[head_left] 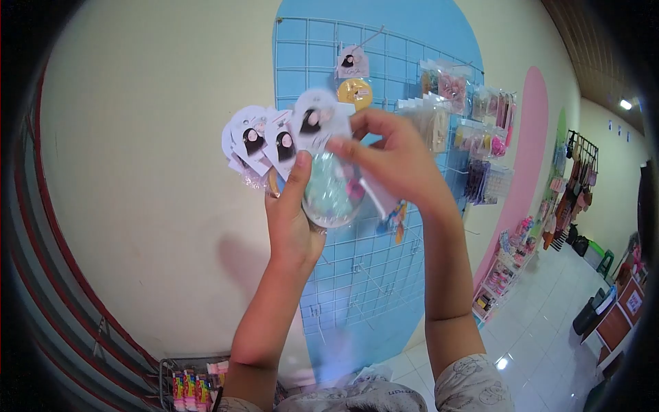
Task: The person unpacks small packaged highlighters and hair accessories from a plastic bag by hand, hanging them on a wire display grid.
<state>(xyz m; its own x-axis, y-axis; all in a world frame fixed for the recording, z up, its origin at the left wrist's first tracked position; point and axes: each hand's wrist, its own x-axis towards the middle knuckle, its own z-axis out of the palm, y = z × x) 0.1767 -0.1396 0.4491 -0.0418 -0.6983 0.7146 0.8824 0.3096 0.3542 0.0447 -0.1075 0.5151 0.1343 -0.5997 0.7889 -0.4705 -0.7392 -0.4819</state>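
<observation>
My left hand (294, 223) is wrapped round a bunch of carded packets (251, 143), its thumb up along the front one. Their white header cards, printed with a dark-haired figure, fan out to the left. The front packet (332, 189) is clear plastic around a round mint-green item with a pink spot. My right hand (401, 154) pinches this packet's white card near the top, thumb in front. Another white card and something blue and orange show below the right hand, partly hidden. Behind hangs a similar packet (355, 93) with a yellow round item.
A wire grid (350, 288) with hooks stands against the blue-painted wall ahead. Packaged accessories (449, 86) hang at its right. A basket of colourful tubes (192, 388) sits low at the left, beside a red-edged shutter (75, 275). A white shelf (504, 275) stands further right on the tiled floor.
</observation>
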